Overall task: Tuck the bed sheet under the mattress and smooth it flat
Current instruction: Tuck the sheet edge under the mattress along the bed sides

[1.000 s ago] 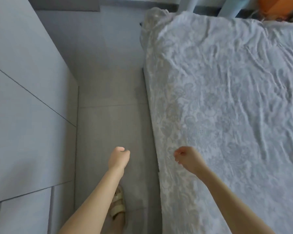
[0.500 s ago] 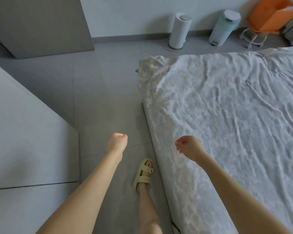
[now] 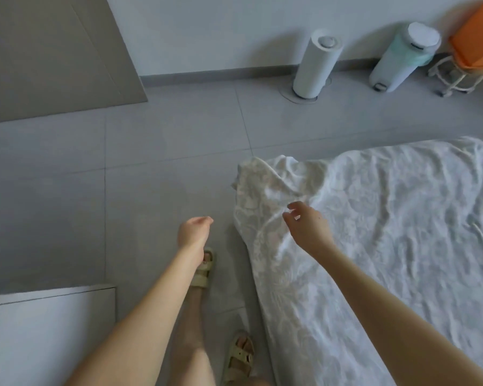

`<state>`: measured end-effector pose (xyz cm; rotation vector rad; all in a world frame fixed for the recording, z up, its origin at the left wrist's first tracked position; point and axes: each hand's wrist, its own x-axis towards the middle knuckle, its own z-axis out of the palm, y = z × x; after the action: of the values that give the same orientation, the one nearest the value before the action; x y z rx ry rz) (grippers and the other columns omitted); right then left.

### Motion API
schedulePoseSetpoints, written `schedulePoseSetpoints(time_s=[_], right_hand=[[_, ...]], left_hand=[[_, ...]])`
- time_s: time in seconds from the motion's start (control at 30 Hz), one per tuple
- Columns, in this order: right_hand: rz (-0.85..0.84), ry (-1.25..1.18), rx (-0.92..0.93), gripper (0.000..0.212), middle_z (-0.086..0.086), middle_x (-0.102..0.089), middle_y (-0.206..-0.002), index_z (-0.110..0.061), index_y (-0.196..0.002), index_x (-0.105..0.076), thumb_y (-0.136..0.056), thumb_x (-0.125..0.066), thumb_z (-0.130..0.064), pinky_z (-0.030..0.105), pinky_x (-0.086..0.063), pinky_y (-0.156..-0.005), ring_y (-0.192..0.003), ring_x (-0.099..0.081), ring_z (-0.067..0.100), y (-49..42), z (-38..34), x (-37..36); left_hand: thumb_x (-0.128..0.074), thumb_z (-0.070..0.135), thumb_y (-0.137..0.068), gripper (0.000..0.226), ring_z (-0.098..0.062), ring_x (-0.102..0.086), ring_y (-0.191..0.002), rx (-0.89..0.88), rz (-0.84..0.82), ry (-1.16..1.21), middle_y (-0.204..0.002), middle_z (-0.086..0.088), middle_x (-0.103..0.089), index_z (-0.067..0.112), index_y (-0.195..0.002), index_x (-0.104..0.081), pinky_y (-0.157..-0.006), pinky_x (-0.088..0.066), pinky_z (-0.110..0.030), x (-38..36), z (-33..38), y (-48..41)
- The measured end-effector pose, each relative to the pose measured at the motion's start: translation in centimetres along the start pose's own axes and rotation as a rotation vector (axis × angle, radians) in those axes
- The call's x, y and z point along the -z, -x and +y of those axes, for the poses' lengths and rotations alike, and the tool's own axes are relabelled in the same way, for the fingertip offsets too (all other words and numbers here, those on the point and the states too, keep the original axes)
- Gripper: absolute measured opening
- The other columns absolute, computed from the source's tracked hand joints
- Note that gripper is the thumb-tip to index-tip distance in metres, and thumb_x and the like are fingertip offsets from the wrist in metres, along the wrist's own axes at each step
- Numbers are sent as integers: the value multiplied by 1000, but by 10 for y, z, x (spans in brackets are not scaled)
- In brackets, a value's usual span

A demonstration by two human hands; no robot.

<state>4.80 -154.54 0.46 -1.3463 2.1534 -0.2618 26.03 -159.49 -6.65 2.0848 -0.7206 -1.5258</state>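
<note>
— How are the fingers?
— The right hand (image 3: 308, 231) has its fingers (image 3: 294, 206) spread and loosely bent, holding nothing, just above the sheet (image 3: 388, 218). The left hand (image 3: 193, 232) hangs over the floor (image 3: 179, 151), fingers loosely curled, also empty.
— And the part to tuck?
— The bunched corner (image 3: 265, 182) lies just ahead and slightly left of the right fingertips, humped up. The sheet's side edge runs from that corner back toward the person, between the two hands.
— Which hand goes?
— The right, I'd judge; it's nearer.
</note>
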Motion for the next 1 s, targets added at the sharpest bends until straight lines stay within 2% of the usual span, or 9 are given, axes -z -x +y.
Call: schedulePoseSetpoints(time_s=[0.1,0.23,0.33,0.43,0.53,0.67,0.73,0.83,1.0], right_hand=[[50,82,10,38,2,-57,-128,-16,-131,-51,-98,-43,-33,33,-45,-89,-113,-54,22,-74,-17,-3],[42,245,-65,43,4,-50,-138,-15,-136,-46,-98,-43,-35,36,-41,-94,-124,-44,26,-175,-30,-12],[-101,401,-63,51,2,-42,-146,-17,-141,-39,-97,-43,-42,38,-34,-103,-134,-35,26,-238,-33,-25],[-296,553,-90,59,1,-47,-141,-22,-140,-40,-92,-40,-57,38,-27,-106,-133,-37,23,-279,-25,-41],[-396,643,-91,45,-4,-67,-96,-24,-102,-68,-90,-38,-55,35,-29,-87,-102,-54,19,-290,-14,-53],[-217,501,-10,36,-4,-55,-70,-15,-62,-60,-92,-46,-29,31,-26,-74,-78,-50,18,-277,-12,-53],[21,294,-23,35,-3,-52,-65,-14,-55,-55,-89,-59,-23,34,-33,-73,-70,-51,20,-267,-11,-31],[320,17,21,27,-1,-58,-66,-10,-60,-66,-84,-69,-22,37,-38,-74,-70,-49,16,-252,-17,17],[463,-240,160,14,-4,-58,-71,-15,-70,-68,-84,-67,-18,24,-40,-72,-76,-50,10,-236,-48,64]], left_hand=[[-56,14,-88,28,-20,-47,-53,59,-34,22,-61,-7,-56,11,-60,-58,-54,-37,-25,-29,44,-54],[-54,21,-88,38,-19,-51,-50,102,-87,-25,-39,5,-54,12,-52,-56,-57,-44,-27,-81,98,-128],[-56,43,-84,44,-31,-67,-79,96,-128,-142,-76,-13,-69,1,-76,-67,-76,-54,-40,-116,126,-174],[-56,62,-79,68,-33,-64,-101,252,-278,-227,-109,-17,-65,1,-109,-62,-78,-53,-40,-144,139,-203],[-64,56,-77,58,-25,-65,-86,364,-442,-296,-102,-10,-64,6,-106,-63,-68,-53,-30,-169,145,-214],[-65,17,-77,14,-31,-59,-74,87,-371,-558,-76,-14,-59,5,-73,-57,-62,-44,-29,-187,152,-210],[-63,9,-75,19,-24,-43,-61,-64,-313,-491,-58,-11,-42,9,-59,-54,-55,-32,-31,-177,164,-198],[-66,9,-81,18,-16,-40,-54,-288,-345,-250,-57,-8,-48,1,-66,-60,-53,-32,-26,-140,197,-151],[-67,12,-83,18,-4,-45,-51,-730,-429,-43,-54,-1,-54,8,-67,-62,-51,-37,-15,-103,257,-71]])
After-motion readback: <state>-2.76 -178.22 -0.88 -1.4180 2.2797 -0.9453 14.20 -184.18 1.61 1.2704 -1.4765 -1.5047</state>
